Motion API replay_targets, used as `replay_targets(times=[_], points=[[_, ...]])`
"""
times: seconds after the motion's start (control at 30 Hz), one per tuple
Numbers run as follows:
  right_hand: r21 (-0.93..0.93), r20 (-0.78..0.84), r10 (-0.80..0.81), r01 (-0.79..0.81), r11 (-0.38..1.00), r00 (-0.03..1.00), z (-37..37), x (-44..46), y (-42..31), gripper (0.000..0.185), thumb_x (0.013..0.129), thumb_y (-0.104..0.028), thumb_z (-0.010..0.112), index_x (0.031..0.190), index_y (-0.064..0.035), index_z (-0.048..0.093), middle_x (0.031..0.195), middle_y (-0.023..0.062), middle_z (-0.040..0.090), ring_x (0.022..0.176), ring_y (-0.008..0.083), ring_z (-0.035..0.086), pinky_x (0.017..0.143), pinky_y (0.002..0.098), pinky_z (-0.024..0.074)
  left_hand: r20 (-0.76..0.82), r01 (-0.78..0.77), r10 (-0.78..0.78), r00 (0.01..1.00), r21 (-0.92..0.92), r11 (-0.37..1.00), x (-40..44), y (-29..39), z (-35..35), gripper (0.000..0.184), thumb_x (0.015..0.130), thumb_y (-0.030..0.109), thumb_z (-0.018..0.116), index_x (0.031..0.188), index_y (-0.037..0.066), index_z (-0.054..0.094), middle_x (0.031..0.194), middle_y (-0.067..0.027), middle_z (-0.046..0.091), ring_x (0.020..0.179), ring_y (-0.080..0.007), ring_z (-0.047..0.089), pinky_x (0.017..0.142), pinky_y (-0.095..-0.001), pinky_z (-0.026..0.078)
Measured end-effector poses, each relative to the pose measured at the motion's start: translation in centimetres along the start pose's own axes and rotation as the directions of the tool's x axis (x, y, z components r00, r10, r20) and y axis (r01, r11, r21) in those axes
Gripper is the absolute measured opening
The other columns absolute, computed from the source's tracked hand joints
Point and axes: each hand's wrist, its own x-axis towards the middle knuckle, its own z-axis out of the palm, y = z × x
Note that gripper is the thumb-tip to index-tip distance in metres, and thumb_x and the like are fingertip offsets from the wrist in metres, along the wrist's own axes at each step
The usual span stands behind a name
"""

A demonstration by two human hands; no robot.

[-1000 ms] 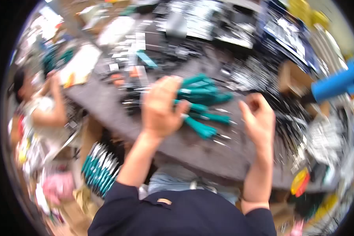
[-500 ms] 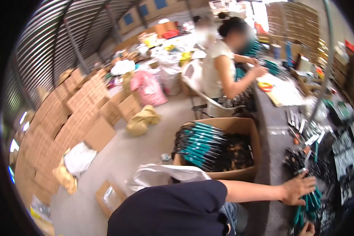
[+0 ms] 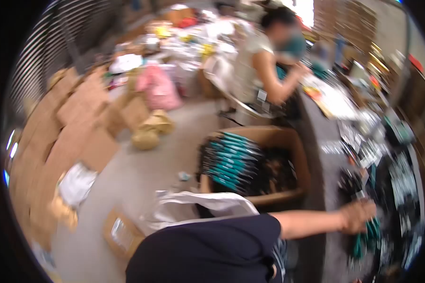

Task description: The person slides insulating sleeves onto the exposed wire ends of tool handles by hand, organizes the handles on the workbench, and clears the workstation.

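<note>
My left hand [image 3: 359, 216] reaches out over the worktable at right, its fingers blurred but seemingly curled round a bunch of slim teal-handled tools [image 3: 367, 239]. Their teal ends stick out below the palm. Just beyond the hand lies a heap of black pieces [image 3: 350, 181], too smeared to name. Of my right hand [image 3: 357, 281] only a sliver shows at the bottom edge, with its fingers hidden. Beside the table, an open cardboard box [image 3: 295, 153] holds a stacked row of teal and black tools [image 3: 233, 162] and loose dark pieces.
A co-worker [image 3: 264, 61] sits farther along the table [image 3: 311, 141], hands raised over similar teal items. Plastic packets [image 3: 403, 177] lie on the table's far side. Cardboard cartons [image 3: 75, 122] are stacked at left. A white sack [image 3: 174, 207] and a small carton [image 3: 123, 233] stand nearby.
The view has shifted, so the surroundings sit higher and farther left, and it is more blurred. My right hand has mostly dropped out of sight. My left hand remains over the teal tools.
</note>
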Motion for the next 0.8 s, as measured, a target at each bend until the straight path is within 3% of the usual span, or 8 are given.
replay_targets(times=[0.07, 0.1, 0.13, 0.2, 0.27, 0.43, 0.63, 0.8], points=[[-0.359, -0.125, -0.308, 0.247, 0.900, 0.943, -0.6, -4.5, 2.9, 0.036, 0.113, -0.032, 0.049, 0.106, -0.0031, 0.069, 0.093, 0.0005, 0.074, 0.068, 0.0137, 0.068, 0.055, 0.0263, 0.0515, -0.181, 0.006, 0.000, 0.983, 0.036, 0.999, -0.8, 1.0, -1.6, 0.076, 0.082, 0.043, 0.082, 0.139, -0.001, 0.058, 0.145, -0.0201, 0.056, 0.142, -0.0384, 0.047, 0.121, -0.0520, 0.035], [-0.038, -0.080, 0.086, -0.089, 0.995, 0.993, -1.8, -6.3, 1.5, 0.006, 0.098, -0.002, 0.068, 0.098, 0.0004, 0.074, 0.096, 0.0133, 0.073, 0.091, 0.0270, 0.069, 0.084, 0.0367, 0.0557, -0.158, 0.029, -0.028, 0.987, -0.002, 1.000, -0.7, 1.4, -3.1, 0.073, 0.080, 0.042, 0.083, 0.135, 0.000, 0.060, 0.142, -0.0198, 0.057, 0.138, -0.0397, 0.049, 0.117, -0.0499, 0.039], [-0.103, -0.058, 0.066, -0.072, 0.992, 0.996, -3.1, -7.6, 0.9, 0.006, 0.094, -0.002, 0.071, 0.099, -0.0007, 0.074, 0.097, 0.0154, 0.073, 0.093, 0.0313, 0.069, 0.085, 0.0430, 0.0551, -0.083, -0.002, 0.003, 0.997, 0.003, 1.000, -0.4, 1.3, -4.0, 0.070, 0.080, 0.039, 0.084, 0.133, 0.001, 0.060, 0.141, -0.0192, 0.057, 0.136, -0.0401, 0.051, 0.114, -0.0480, 0.043], [-0.143, -0.100, 0.102, -0.116, 0.983, 0.990, -4.0, -10.2, 1.9, 0.005, 0.094, -0.006, 0.072, 0.096, -0.0022, 0.073, 0.095, 0.0145, 0.072, 0.095, 0.0351, 0.067, 0.087, 0.0463, 0.0532, -0.262, -0.071, 0.071, 0.962, 0.008, 0.997, -0.5, 0.6, -2.4, 0.070, 0.083, 0.038, 0.083, 0.136, 0.000, 0.059, 0.139, -0.0196, 0.059, 0.131, -0.0396, 0.055, 0.114, -0.0483, 0.043], [-0.167, -0.132, 0.173, -0.194, 0.967, 0.976, -3.2, -11.6, 3.4, 0.007, 0.092, -0.012, 0.074, 0.092, -0.0054, 0.071, 0.093, 0.0143, 0.070, 0.096, 0.0363, 0.065, 0.086, 0.0459, 0.0524, -0.229, -0.085, 0.136, 0.964, 0.216, 0.973, -0.5, 0.0, -0.5, 0.069, 0.089, 0.046, 0.075, 0.139, 0.001, 0.059, 0.147, -0.0188, 0.057, 0.140, -0.0357, 0.049, 0.118, -0.0486, 0.037], [-0.194, -0.250, 0.156, -0.208, 0.959, 0.956, -2.5, -11.2, 3.4, 0.020, 0.093, -0.022, 0.075, 0.083, -0.0063, 0.068, 0.088, 0.0132, 0.067, 0.089, 0.0360, 0.065, 0.080, 0.0464, 0.0513, 0.028, 0.061, -0.067, 0.997, 0.188, 0.980, -2.8, 0.4, -0.8, 0.070, 0.103, 0.052, 0.055, 0.155, 0.006, 0.047, 0.162, -0.0129, 0.046, 0.154, -0.0306, 0.036, 0.126, -0.0584, 0.017], [-0.194, -0.241, 0.151, -0.200, 0.961, 0.959, -2.8, -10.5, 2.8, 0.024, 0.092, -0.023, 0.073, 0.077, -0.0076, 0.063, 0.079, 0.0115, 0.061, 0.081, 0.0351, 0.062, 0.074, 0.0471, 0.0484, -0.216, 0.035, 0.042, 0.976, 0.341, 0.939, -4.1, -0.7, 0.5, 0.076, 0.105, 0.056, 0.050, 0.161, 0.007, 0.037, 0.165, -0.0127, 0.041, 0.155, -0.0309, 0.033, 0.123, -0.0616, 0.022], [-0.179, -0.216, 0.193, -0.234, 0.956, 0.957, -3.0, -10.5, 2.7, 0.023, 0.092, -0.023, 0.073, 0.078, -0.0077, 0.063, 0.077, 0.0121, 0.060, 0.078, 0.0351, 0.062, 0.071, 0.0473, 0.0490, 0.031, 0.061, -0.082, 0.996, 0.416, 0.907, -3.6, -0.4, 0.4, 0.080, 0.107, 0.062, 0.039, 0.166, 0.010, 0.028, 0.173, -0.0124, 0.026, 0.161, -0.0270, 0.018, 0.127, -0.0621, 0.008]])
